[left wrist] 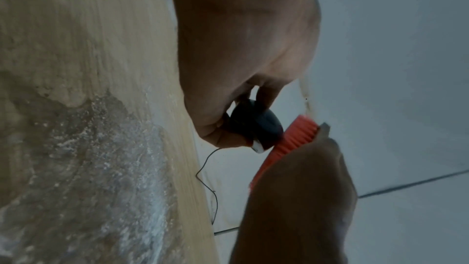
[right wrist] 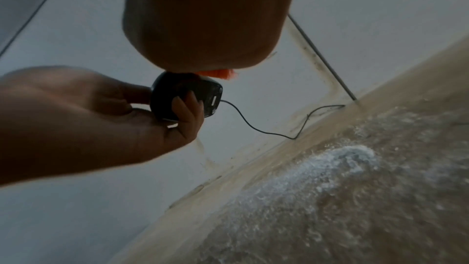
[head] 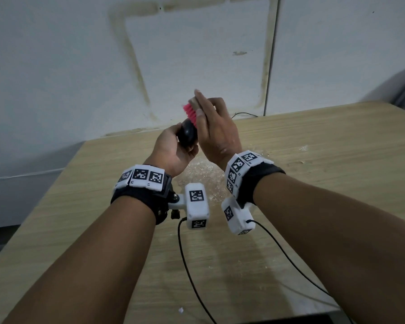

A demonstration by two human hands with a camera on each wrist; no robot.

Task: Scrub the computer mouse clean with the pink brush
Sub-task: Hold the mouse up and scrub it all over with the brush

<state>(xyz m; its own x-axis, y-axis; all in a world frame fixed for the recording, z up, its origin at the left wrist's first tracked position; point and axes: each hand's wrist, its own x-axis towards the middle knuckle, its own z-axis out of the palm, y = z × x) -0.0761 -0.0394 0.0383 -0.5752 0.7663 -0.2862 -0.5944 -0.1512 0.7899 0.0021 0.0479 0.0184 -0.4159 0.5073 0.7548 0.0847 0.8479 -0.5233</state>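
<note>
A black computer mouse (head: 187, 134) (left wrist: 259, 125) (right wrist: 182, 95) is held up in the air above the wooden table (head: 313, 160). My left hand (head: 171, 146) (right wrist: 101, 111) grips it from below, fingers curled round its body. My right hand (head: 213, 127) (left wrist: 299, 188) holds the pink brush (head: 190, 113) (left wrist: 286, 144) by its back, and the bristles press against the mouse's top. In the right wrist view only a tuft of the bristles (right wrist: 220, 73) shows under the palm. The mouse's thin black cord (right wrist: 266, 127) (left wrist: 208, 178) hangs down to the table's far edge.
A wet patch with white foam (head: 197, 174) (right wrist: 330, 168) (left wrist: 101, 168) lies on the table under my hands. A pale wall (head: 197, 54) rises right behind the table. Black cables (head: 189, 265) from the wrist cameras trail over the near tabletop.
</note>
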